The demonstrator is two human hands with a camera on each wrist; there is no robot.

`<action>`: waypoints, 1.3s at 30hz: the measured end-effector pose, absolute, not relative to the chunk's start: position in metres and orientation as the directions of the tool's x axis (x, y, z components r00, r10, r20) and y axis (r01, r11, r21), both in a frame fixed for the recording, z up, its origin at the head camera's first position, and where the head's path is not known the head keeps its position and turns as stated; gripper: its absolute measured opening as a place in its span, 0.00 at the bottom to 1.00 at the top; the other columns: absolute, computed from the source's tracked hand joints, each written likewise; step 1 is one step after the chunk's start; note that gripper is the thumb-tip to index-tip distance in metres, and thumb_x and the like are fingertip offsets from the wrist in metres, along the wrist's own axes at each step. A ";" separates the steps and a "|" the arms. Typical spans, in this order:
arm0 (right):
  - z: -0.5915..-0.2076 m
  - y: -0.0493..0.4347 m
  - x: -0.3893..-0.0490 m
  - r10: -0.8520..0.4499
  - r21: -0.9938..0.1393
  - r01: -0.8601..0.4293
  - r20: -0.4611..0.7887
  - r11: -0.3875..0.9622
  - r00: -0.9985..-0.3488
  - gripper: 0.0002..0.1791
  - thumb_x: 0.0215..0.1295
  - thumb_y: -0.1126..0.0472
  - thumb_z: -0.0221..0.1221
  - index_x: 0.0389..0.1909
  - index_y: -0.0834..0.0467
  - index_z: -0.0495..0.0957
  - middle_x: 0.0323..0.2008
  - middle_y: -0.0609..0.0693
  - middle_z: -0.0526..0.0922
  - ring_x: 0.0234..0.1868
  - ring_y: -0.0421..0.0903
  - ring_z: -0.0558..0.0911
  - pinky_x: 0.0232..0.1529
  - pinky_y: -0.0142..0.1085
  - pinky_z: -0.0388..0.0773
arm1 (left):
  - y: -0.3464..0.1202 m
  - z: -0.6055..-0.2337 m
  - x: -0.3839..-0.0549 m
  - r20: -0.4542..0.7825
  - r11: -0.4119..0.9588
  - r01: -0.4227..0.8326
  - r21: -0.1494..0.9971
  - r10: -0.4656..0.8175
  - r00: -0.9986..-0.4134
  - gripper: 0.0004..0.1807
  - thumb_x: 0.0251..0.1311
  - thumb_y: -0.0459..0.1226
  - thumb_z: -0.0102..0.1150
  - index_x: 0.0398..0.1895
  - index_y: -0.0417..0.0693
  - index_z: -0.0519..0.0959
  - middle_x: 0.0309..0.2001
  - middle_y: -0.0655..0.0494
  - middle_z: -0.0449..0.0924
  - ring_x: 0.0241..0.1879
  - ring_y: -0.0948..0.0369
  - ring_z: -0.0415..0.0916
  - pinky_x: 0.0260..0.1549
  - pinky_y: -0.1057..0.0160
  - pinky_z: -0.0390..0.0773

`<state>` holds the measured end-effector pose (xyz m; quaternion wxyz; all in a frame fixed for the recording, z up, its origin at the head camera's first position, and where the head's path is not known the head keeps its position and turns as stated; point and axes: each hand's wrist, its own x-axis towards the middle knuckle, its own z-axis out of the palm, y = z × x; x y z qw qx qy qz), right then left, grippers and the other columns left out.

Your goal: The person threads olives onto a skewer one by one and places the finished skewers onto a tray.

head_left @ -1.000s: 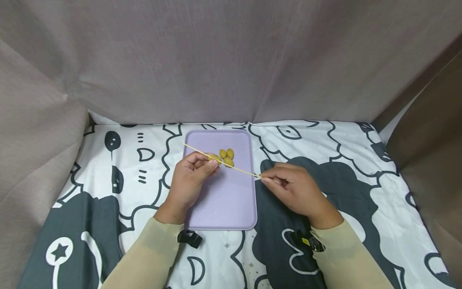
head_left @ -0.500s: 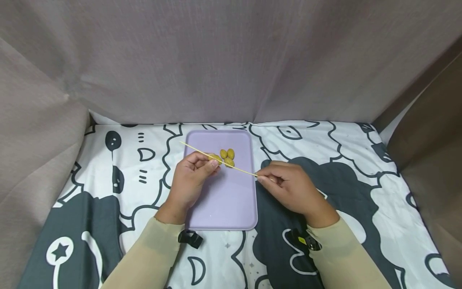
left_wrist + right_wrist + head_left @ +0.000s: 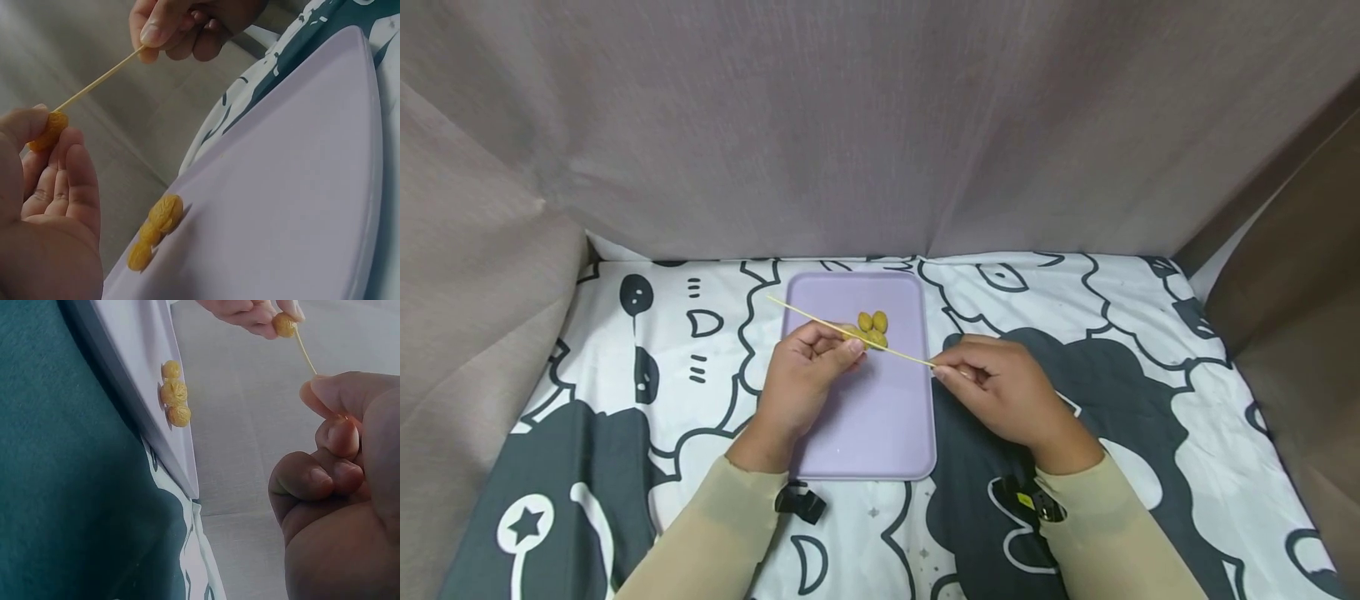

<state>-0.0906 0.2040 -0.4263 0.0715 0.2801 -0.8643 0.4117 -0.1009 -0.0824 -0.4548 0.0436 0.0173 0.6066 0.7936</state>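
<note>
Seemingly a booth (image 3: pixel 1075 125); grey curtains (image 3: pixel 737 150), cartoon-print cloth (image 3: pixel 1225 433)

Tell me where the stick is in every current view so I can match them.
Head: centre, the stick slanting down from beyond the left hand to the right hand.
Left wrist: upper left, between the held fruit and right hand.
Right wrist: upper right, between the same two.
Shared landmark: the tray, in all three.
</note>
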 end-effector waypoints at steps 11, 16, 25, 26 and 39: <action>-0.429 0.205 -0.089 -0.422 -0.680 -0.551 0.371 0.483 -0.827 0.09 0.73 0.67 0.74 0.46 0.48 0.93 0.26 0.37 0.76 0.25 0.34 0.70 0.25 0.25 0.67 | -0.076 -0.450 -0.095 -0.033 -0.206 -0.058 0.977 0.119 -0.992 0.15 0.70 0.26 0.73 0.55 0.27 0.83 0.42 0.57 0.94 0.42 0.62 0.92 0.53 0.61 0.95; -0.429 0.205 -0.089 -0.422 -0.681 -0.559 0.382 0.473 -0.822 0.10 0.73 0.68 0.74 0.46 0.49 0.93 0.26 0.37 0.75 0.25 0.34 0.70 0.25 0.25 0.67 | -0.075 -0.449 -0.094 -0.031 -0.178 -0.052 0.983 0.117 -0.993 0.15 0.69 0.27 0.74 0.55 0.29 0.84 0.43 0.54 0.94 0.42 0.61 0.93 0.51 0.61 0.95; -0.431 0.204 -0.089 -0.426 -0.679 -0.560 0.380 0.475 -0.821 0.09 0.73 0.67 0.73 0.45 0.48 0.93 0.26 0.37 0.75 0.25 0.34 0.69 0.26 0.26 0.67 | -0.072 -0.448 -0.090 -0.033 -0.094 -0.043 0.995 0.101 -0.994 0.15 0.67 0.30 0.77 0.54 0.35 0.87 0.44 0.46 0.94 0.42 0.61 0.92 0.47 0.64 0.95; -0.432 0.204 -0.089 -0.426 -0.680 -0.558 0.377 0.476 -0.823 0.09 0.73 0.67 0.73 0.45 0.48 0.93 0.26 0.37 0.74 0.25 0.34 0.69 0.26 0.26 0.67 | -0.072 -0.448 -0.090 -0.035 -0.087 -0.044 0.995 0.101 -0.994 0.15 0.67 0.30 0.77 0.54 0.35 0.87 0.44 0.46 0.93 0.42 0.61 0.92 0.46 0.64 0.95; -0.433 0.204 -0.089 -0.429 -0.699 -0.532 0.343 0.479 -0.836 0.08 0.75 0.66 0.73 0.45 0.49 0.93 0.25 0.37 0.74 0.24 0.35 0.69 0.25 0.27 0.67 | -0.066 -0.448 -0.087 -0.028 -0.083 -0.040 0.996 0.138 -0.990 0.14 0.68 0.28 0.77 0.54 0.35 0.88 0.49 0.40 0.93 0.46 0.62 0.93 0.50 0.64 0.94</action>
